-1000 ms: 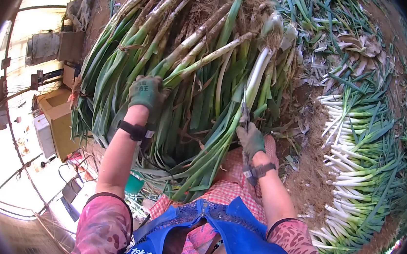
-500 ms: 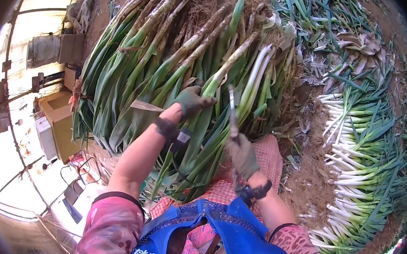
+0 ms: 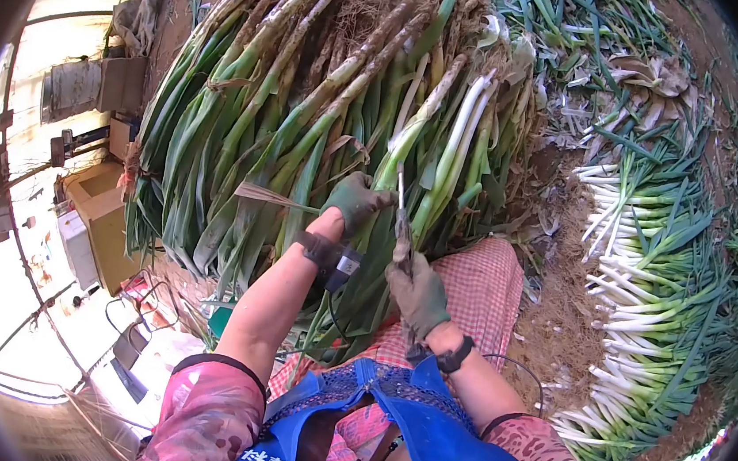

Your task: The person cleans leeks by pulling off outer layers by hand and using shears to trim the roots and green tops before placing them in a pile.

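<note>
A large heap of uncleaned green onions [image 3: 309,109] with brown roots lies in front of me, tops toward my lap. My left hand [image 3: 358,203], in a dark green glove, is closed at the leaves of one stalk [image 3: 409,137]; whether it grips that stalk is hard to make out. My gloved right hand [image 3: 416,295] is wrapped round the handle of a knife [image 3: 402,207], its blade pointing up and away beside the same stalk. Two peeled white stalks [image 3: 463,133] rest on the heap to the right of the blade.
Cleaned onions [image 3: 638,292] lie in a long row on the right, white ends toward me. Leaf scraps [image 3: 572,55] cover the ground at the upper right. A cardboard box [image 3: 104,214] and cables are at the left. A checked cloth [image 3: 488,286] covers my lap.
Both hands have moved: the right one to the left with the knife, which is now closer to the left hand. The left hand is slightly lower.
</note>
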`<act>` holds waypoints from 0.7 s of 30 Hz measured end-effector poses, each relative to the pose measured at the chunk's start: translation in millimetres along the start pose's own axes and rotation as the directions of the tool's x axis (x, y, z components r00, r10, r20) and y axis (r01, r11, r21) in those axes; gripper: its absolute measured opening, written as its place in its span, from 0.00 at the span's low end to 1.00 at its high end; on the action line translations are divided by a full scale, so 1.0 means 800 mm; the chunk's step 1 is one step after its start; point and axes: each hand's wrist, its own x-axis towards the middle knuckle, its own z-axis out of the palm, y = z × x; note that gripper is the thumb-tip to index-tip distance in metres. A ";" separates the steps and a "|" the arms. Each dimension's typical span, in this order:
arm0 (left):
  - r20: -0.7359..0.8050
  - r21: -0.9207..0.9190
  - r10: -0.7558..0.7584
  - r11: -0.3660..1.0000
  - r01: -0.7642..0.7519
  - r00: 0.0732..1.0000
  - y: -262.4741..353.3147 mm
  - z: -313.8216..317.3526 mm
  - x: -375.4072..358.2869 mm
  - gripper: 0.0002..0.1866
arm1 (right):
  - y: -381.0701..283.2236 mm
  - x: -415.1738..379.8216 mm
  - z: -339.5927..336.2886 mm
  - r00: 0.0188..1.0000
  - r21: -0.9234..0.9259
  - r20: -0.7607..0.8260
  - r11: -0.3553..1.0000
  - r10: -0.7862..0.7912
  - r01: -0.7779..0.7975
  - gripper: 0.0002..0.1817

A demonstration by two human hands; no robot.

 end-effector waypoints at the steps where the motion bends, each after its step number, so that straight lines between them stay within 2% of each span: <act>1: -0.003 0.011 0.002 1.000 -0.002 1.000 -0.002 0.003 -0.003 0.24 | 0.007 0.021 0.001 0.999 -0.035 -0.031 0.999 -0.025 0.024 0.15; 2: -0.037 0.121 0.047 0.992 -0.042 0.998 -0.007 0.006 -0.004 0.30 | 0.025 0.049 0.004 0.997 -0.069 -0.061 0.997 -0.049 0.045 0.15; 3: -0.027 0.039 0.022 0.999 -0.021 0.999 -0.008 0.012 -0.012 0.32 | 0.032 0.075 0.003 0.993 -0.103 -0.090 0.993 -0.073 0.064 0.15; 5: -0.025 0.086 0.041 0.996 -0.038 0.999 -0.019 0.020 -0.017 0.34 | 0.014 0.126 -0.010 0.991 -0.083 -0.125 0.996 -0.051 0.041 0.18; 7: -0.039 0.076 0.058 0.996 -0.055 0.998 -0.034 0.034 -0.018 0.35 | 0.038 0.190 -0.010 0.983 0.047 -0.182 0.999 -0.012 0.021 0.21; 10: -0.074 0.051 0.078 0.996 -0.074 0.994 -0.039 0.043 -0.025 0.34 | 0.011 0.178 -0.028 0.968 0.200 -0.197 0.973 0.154 -0.114 0.20; 12: -0.101 -0.006 0.063 0.998 -0.064 0.993 -0.036 0.043 -0.025 0.31 | 0.025 0.131 -0.021 0.983 0.150 -0.131 0.982 0.131 -0.111 0.17; 13: -0.112 -0.052 0.040 0.998 -0.046 0.993 -0.033 0.043 -0.025 0.30 | 0.040 0.099 -0.014 0.991 0.155 -0.075 0.983 0.113 -0.100 0.26; 14: -0.125 -0.100 0.016 0.995 -0.029 0.992 -0.033 0.043 -0.024 0.28 | 0.010 0.060 -0.018 0.989 0.106 -0.030 0.984 0.145 -0.141 0.25; 15: -0.147 -0.030 0.027 0.999 -0.031 0.989 -0.037 0.043 -0.020 0.28 | 0.026 0.042 -0.013 0.996 0.004 -0.028 0.996 0.089 -0.089 0.23; 16: -0.169 0.041 0.040 0.999 -0.034 0.985 -0.042 0.043 -0.016 0.27 | 0.031 0.036 -0.010 0.998 0.001 -0.044 0.999 0.053 -0.053 0.23; 17: -0.190 0.114 0.058 0.993 -0.036 0.980 -0.047 0.045 -0.011 0.27 | 0.034 0.034 -0.009 0.998 0.000 -0.061 1.000 0.017 -0.017 0.22; 20: -0.133 0.119 -0.035 0.992 0.051 0.990 -0.032 0.042 -0.019 0.27 | 0.035 0.090 -0.014 0.995 0.039 -0.090 0.999 0.035 -0.032 0.22; 21: -0.192 0.116 0.003 0.993 0.020 0.981 -0.037 0.046 -0.019 0.26 | 0.035 0.115 -0.017 0.993 0.008 -0.113 0.999 0.039 -0.039 0.21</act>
